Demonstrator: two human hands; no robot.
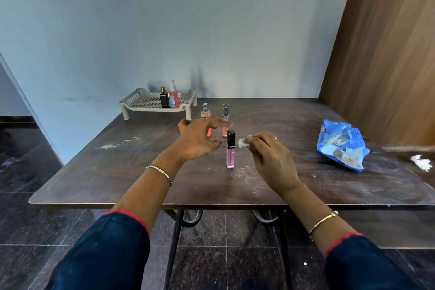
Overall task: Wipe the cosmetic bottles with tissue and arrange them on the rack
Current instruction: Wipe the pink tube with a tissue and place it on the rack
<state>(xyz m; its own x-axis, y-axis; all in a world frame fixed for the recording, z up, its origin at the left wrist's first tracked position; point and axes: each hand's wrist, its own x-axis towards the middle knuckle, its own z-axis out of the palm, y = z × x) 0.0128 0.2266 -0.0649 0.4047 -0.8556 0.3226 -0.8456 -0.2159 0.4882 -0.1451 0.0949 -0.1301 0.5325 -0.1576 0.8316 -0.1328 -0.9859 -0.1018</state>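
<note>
In the head view, a pink gloss tube [230, 149] with a black cap stands upright on the dark table [117, 172], near the middle, between the two hands. The left hand [199, 140] is spread, with fingers curved toward the tube; it grasps nothing and seems not to touch the cap. The right hand [270, 158] pinches a small wad of tissue [243, 142] just beside the tube, at the right of the cap.

Farther away stand a small spray bottle [205, 110] and a slim tube [226, 115], partly hidden behind the left hand. The rack [146, 101] is at the far left of the table and already carries a dark bottle [164, 97] and a red pump bottle [173, 95]. A blue packet [341, 146] lies at the right, and a used tissue [421, 162] lies near the right edge.

I judge that the step in hand is to take the pink tube for wiping. It is narrow and tall, so it may tip easily; better to hold it by the cap with the left hand first, then rub the tissue along the body.

There is white writing on the black cap, but it is too small to read. The labels on the other bottles are also not readable.
</note>
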